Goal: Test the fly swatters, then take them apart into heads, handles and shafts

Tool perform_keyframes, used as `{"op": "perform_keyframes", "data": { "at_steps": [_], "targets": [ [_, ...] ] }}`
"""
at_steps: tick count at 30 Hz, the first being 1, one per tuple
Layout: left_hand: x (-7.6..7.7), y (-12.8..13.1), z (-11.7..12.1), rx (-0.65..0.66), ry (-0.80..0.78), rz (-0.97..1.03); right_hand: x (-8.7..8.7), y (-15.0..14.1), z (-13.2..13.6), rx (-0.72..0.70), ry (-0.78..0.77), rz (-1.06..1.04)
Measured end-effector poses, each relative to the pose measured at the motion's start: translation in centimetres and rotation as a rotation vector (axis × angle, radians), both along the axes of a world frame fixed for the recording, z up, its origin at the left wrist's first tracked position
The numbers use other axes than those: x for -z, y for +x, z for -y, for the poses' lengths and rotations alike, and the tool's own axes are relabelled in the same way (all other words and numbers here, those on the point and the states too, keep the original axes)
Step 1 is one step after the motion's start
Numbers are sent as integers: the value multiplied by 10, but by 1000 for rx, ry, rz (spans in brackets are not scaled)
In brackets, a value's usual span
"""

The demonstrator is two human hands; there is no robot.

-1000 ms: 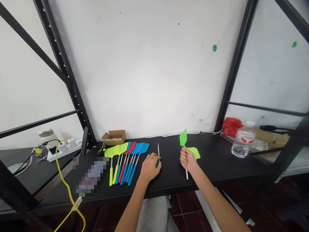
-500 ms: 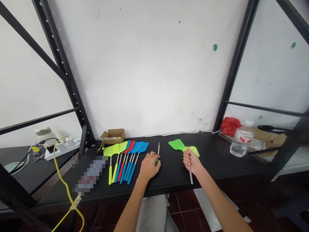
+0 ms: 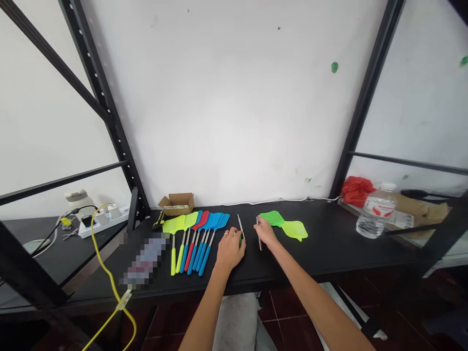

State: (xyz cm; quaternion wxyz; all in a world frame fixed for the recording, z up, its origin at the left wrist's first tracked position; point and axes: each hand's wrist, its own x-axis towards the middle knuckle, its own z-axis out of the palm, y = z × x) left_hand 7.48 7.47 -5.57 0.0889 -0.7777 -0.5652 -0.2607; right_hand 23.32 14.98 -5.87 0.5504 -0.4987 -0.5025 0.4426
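My left hand [image 3: 230,249] rests on the black table, closed around a green grip. A thin metal shaft [image 3: 240,226] sticks out beyond its fingers. My right hand [image 3: 265,233] pinches a second metal shaft [image 3: 260,242] at its fingertips. Just to the right, two green mesh fly swatter heads [image 3: 272,218] [image 3: 294,230] lie flat and touch each other. Left of my hands, a row of several swatters [image 3: 197,234] with yellow-green, blue and red heads lies side by side.
The black table [image 3: 329,256] runs along a white wall. On it stand a cardboard box [image 3: 177,204], a pixelated blurred object [image 3: 146,258] and a water bottle [image 3: 376,217]. A red plastic bag [image 3: 356,191] lies beyond. A yellow cable [image 3: 106,273] hangs at the left.
My right hand has moved left, away from the green heads, and the raised green head has come down flat on the table. My left hand has stayed nearly still.
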Motion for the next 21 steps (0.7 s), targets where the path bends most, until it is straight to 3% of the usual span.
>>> {"op": "perform_keyframes", "data": {
  "at_steps": [2,6,8,15,21],
  "targets": [
    [1,-1,-1,-2,-2,-7,3,-7,5,17,105,183],
    [3,-1,-2,-11,9,-7,11,-14,23,-60,379,778],
    [5,-2,-3,-37,8,6,12,-15,30,-104,429,920],
    [6,-1,-3,-57,11,57,9,0,51,-10,434,927],
    [3,-2,1,-20,-4,59,6,1,62,-125,537,1000]
  ]
}}
